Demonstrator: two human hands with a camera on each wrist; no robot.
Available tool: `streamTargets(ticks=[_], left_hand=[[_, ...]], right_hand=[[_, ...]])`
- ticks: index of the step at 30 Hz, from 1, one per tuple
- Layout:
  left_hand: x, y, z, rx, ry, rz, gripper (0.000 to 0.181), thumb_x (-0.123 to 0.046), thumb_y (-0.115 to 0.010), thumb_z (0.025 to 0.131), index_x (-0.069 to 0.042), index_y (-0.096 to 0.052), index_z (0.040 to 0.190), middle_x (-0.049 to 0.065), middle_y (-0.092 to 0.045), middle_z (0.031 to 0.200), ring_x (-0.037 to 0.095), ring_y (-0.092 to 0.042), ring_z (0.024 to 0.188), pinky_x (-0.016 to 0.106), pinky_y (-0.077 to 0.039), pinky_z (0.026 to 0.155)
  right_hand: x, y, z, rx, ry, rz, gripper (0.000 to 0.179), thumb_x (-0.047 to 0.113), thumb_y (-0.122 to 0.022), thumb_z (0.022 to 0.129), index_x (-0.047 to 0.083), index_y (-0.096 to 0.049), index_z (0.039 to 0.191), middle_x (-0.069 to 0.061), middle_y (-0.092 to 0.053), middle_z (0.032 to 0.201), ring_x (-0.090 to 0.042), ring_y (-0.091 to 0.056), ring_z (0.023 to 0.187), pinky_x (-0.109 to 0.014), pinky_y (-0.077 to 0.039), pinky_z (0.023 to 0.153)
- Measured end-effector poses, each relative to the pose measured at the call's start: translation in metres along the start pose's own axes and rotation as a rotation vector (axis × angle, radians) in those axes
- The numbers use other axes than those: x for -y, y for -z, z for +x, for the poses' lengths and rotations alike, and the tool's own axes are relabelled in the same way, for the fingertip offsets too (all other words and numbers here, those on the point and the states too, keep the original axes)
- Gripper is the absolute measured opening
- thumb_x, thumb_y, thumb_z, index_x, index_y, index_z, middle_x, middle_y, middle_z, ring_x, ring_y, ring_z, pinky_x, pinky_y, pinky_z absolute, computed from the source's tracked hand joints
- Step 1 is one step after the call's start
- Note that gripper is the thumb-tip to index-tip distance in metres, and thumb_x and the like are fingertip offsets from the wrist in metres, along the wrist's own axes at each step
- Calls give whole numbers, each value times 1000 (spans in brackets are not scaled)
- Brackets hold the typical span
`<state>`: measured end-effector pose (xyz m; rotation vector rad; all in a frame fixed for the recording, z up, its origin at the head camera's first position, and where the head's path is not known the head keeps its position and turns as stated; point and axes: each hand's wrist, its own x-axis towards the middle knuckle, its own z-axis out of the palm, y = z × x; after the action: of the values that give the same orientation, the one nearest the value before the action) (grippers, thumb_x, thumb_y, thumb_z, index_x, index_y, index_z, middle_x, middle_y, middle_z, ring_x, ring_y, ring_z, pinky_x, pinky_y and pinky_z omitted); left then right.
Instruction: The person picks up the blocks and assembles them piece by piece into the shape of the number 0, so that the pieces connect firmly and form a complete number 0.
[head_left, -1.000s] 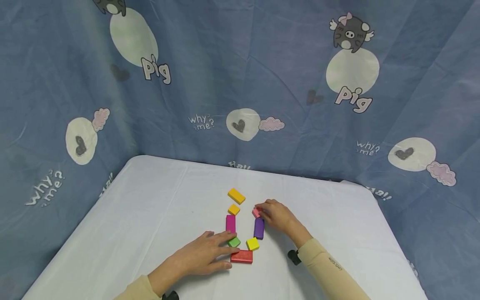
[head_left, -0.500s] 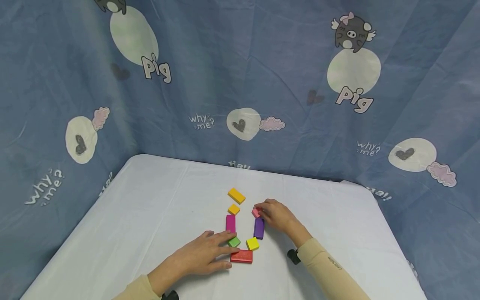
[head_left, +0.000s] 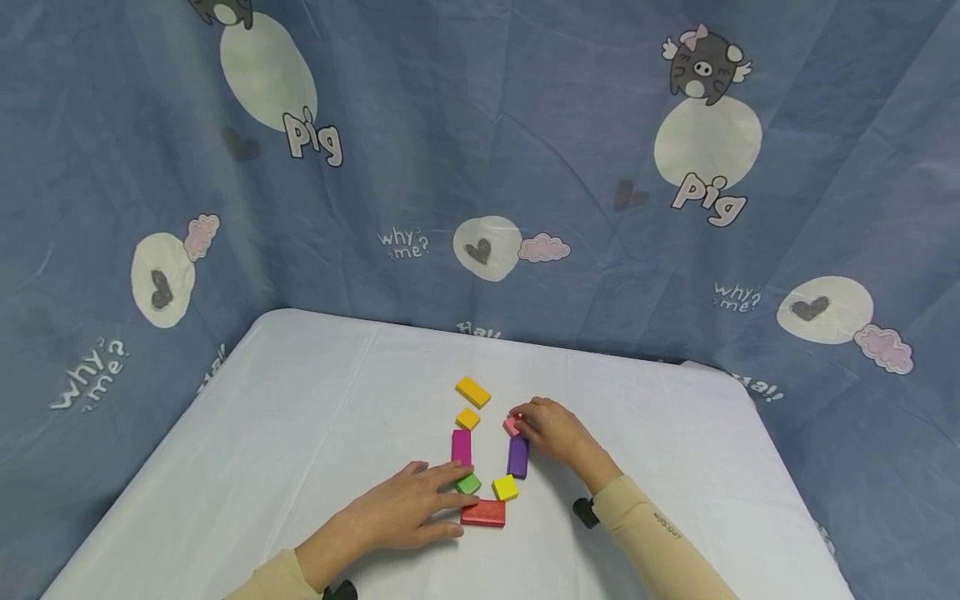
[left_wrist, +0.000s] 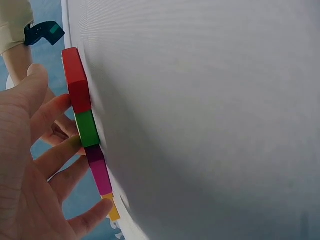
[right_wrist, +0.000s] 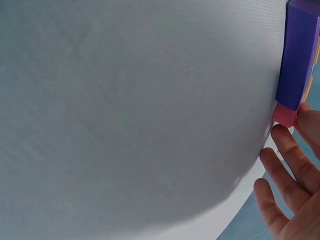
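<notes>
My left hand [head_left: 397,508] lies with its fingers spread at the red block [head_left: 483,514] and the green block [head_left: 468,484], fingertips touching them. Beyond the green one runs a magenta block [head_left: 461,446], then a small orange block [head_left: 468,419]. On the other side, my right hand [head_left: 558,433] pinches a small pink block [head_left: 512,426] between thumb and forefinger, at the far end of the purple block [head_left: 518,457]. The right wrist view has the pink block [right_wrist: 285,115] against the purple block's end. A yellow block [head_left: 506,487] sits between purple and red.
A longer yellow-orange block [head_left: 473,392] lies at an angle beyond the small orange one. All blocks rest on a white-covered table [head_left: 337,417]. A blue printed curtain [head_left: 360,183] hangs behind its far edge.
</notes>
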<state>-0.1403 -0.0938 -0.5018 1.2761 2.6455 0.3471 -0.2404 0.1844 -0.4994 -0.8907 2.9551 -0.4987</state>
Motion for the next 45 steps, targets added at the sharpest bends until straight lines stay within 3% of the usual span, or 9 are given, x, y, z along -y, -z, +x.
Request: streamTargets(ticks=[7,11,13,20,25,31,38,45], left_hand=[[-1,0,-1,6,3,-5,49,-60,-45,97,-39,-53,140,-3,-40,151,18,-36,138,58,-38,101],[-1,0,0,3,2,-5,49,-60,-45,96,-39,-52,140,-3,-41,151,19,-36,139,58,-38,101],[0,0,0,-1,-4,5,49,-60,-45,96,-39,-53,140,-3,-41,151,19,-37,138,58,-38,101],[0,3,1,4,-4,9,50,-60,-44,97,-38,-53,141,-2,-41,151,19,-36,138,58,-38,102],[1,3,1,-14,-14,22,51,-59,-43,98,-37,-50,143,-1,-36,154,18,-34,140,57,-36,104],[6,9,1,-59,-4,20,53,-57,-44,98,-31,-50,144,2,-40,152,20,-38,138,56,-33,106],[31,23,7,-135,80,9,54,-50,-46,100,-19,-50,145,5,-41,151,23,-42,136,50,-34,107],[58,18,11,-215,118,15,44,-28,-47,104,-9,-52,142,6,-45,148,24,-45,133,50,-40,100]], right_hand=[[-1,0,-3,3,-18,1,26,22,-62,97,12,-68,120,-1,-66,100,-17,-60,91,-38,-51,88],[1,5,-9,-57,-71,21,32,28,-56,101,15,-64,129,-3,-65,116,-22,-61,109,-44,-46,98],[4,10,-14,-99,-77,30,33,30,-55,101,16,-64,129,-3,-65,116,-23,-61,110,-45,-47,97],[19,19,-47,-158,43,-27,32,31,-63,97,17,-67,125,-2,-64,113,-21,-61,104,-42,-50,91],[33,16,-72,-112,108,-73,34,35,-64,95,20,-65,126,-5,-59,125,-23,-56,116,-47,-47,94],[52,9,-95,-1,109,-85,45,48,-56,97,25,-59,135,-4,-49,140,-23,-45,130,-50,-43,99],[64,-7,-110,93,102,-84,52,57,-51,96,31,-52,141,-5,-37,152,-29,-37,136,-55,-42,99],[68,-13,-114,140,52,-92,54,59,-47,96,34,-48,144,-3,-33,155,-30,-35,137,-57,-39,101]])
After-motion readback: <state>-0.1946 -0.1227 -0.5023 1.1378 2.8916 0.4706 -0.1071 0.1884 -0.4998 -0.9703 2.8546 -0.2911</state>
